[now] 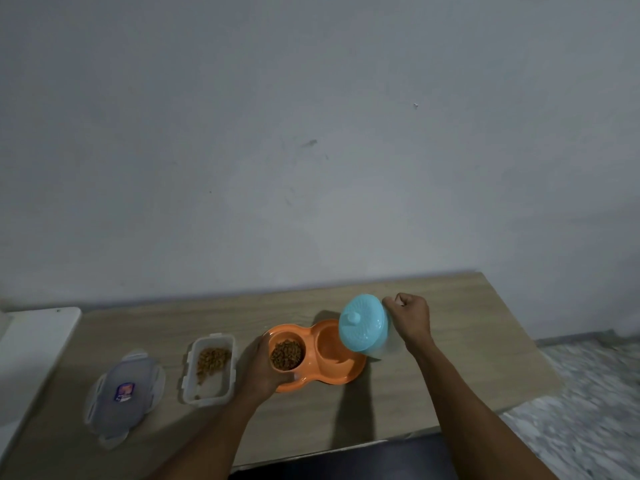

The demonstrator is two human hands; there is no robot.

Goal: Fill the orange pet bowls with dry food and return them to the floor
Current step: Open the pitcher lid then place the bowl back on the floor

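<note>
An orange double pet bowl (349,370) rests on the wooden table (450,375). Its left cup holds brown dry food (286,354); its right cup looks empty. My left hand (258,370) grips the left end of the bowl. My right hand (410,315) is closed on a clear jar with a light blue lid (363,325), holding it tilted over the right cup, lid facing me. A clear rectangular food container (209,393), partly filled with kibble, stands open to the left of the bowl.
The container's clear lid (121,393) lies flat at the far left of the table. A white surface (31,348) adjoins the table's left end. A grey wall runs behind. Speckled floor (588,410) shows at the right, past the table's edge.
</note>
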